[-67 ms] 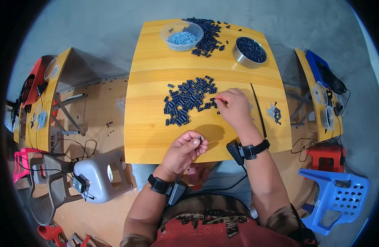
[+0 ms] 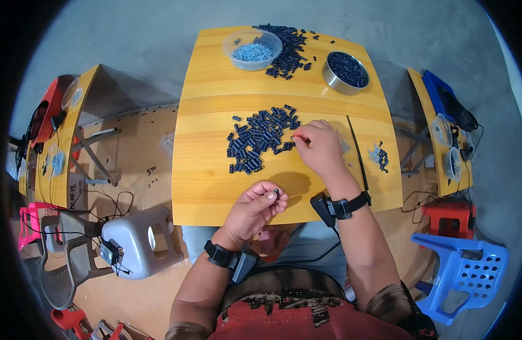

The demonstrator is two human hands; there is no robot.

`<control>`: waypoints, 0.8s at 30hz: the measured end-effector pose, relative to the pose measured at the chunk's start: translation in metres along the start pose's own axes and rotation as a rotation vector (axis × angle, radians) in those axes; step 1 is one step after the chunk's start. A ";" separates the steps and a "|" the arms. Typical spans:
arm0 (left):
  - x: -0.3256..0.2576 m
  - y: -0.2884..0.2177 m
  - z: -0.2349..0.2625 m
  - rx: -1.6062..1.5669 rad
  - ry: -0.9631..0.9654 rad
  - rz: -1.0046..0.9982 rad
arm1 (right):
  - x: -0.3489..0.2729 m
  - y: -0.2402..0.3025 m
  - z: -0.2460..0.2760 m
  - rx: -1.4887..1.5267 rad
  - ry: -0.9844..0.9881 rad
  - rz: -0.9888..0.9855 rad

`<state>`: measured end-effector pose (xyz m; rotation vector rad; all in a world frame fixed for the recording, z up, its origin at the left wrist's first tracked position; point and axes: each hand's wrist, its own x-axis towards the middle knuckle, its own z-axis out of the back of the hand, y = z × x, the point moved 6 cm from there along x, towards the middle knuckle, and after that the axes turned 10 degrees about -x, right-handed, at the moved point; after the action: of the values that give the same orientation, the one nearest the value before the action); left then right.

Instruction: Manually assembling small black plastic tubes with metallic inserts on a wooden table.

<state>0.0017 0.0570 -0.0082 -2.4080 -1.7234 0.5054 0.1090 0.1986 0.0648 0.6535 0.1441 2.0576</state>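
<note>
My left hand (image 2: 254, 207) is palm up near the table's front edge, its thumb and fingers closed on a small black plastic piece (image 2: 276, 192). Farther off and to the right, my right hand (image 2: 322, 148) has its thumb and index finger pinched together, tips down at the right side of a pile of short black plastic pieces (image 2: 254, 139). Whatever lies between those fingertips is hidden. A few loose black pieces (image 2: 283, 148) lie just left of the right fingertips.
A clear bowl of small silvery parts (image 2: 252, 54) stands at the back, beside a second black heap (image 2: 286, 51). Back right is a metal bowl of black pieces (image 2: 347, 73). A thin black rod (image 2: 357, 153) and small screw-like parts (image 2: 378, 156) lie right of my hand.
My right hand has shifted slightly left, its fingertips now closer to the loose pieces at the pile's right side. The left hand keeps its place and grip.
</note>
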 end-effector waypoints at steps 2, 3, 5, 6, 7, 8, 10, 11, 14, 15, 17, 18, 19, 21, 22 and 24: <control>0.000 0.000 -0.001 0.002 0.000 0.002 | 0.005 0.006 -0.006 0.054 0.007 0.015; 0.000 0.000 -0.001 0.004 0.003 0.007 | 0.007 0.009 -0.008 0.056 0.008 0.017; 0.000 0.000 -0.001 -0.001 0.004 0.007 | 0.012 0.013 -0.013 0.042 0.027 0.030; 0.000 0.000 -0.001 -0.005 0.008 0.008 | 0.014 0.015 -0.015 0.043 0.028 0.031; 0.000 0.000 0.000 -0.005 0.007 0.007 | 0.015 0.017 -0.017 0.052 0.028 0.037; 0.000 0.000 0.000 -0.009 0.017 0.007 | 0.017 0.019 -0.018 0.060 0.028 0.043; 0.000 0.000 0.000 -0.012 0.026 0.006 | 0.019 0.020 -0.023 0.055 0.035 0.048; 0.000 0.000 -0.001 -0.006 0.025 0.010 | 0.019 0.020 -0.025 0.045 0.040 0.051; 0.000 0.001 0.000 -0.004 0.022 0.017 | 0.016 0.016 -0.029 0.019 0.042 0.045; 0.000 0.001 0.001 -0.007 0.021 0.018 | 0.015 0.015 -0.029 0.019 0.044 0.046; 0.000 0.001 0.000 -0.011 0.026 0.018 | 0.013 0.013 -0.027 0.010 0.047 0.038; 0.000 0.000 0.000 -0.013 0.032 0.019 | 0.012 0.013 -0.026 0.010 0.049 0.039; 0.000 0.000 0.000 -0.014 0.031 0.018 | 0.012 0.013 -0.023 0.005 0.047 0.039; 0.000 0.000 0.000 -0.022 0.033 0.021 | 0.012 0.014 -0.021 -0.004 0.045 0.039; 0.000 0.000 0.000 -0.023 0.033 0.020 | 0.013 0.015 -0.021 0.014 0.039 0.040; 0.000 0.000 0.000 -0.031 0.031 0.021 | 0.014 0.018 -0.020 0.029 0.032 0.041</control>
<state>0.0017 0.0571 -0.0081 -2.4439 -1.7082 0.4445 0.0795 0.2033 0.0590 0.6466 0.1809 2.1094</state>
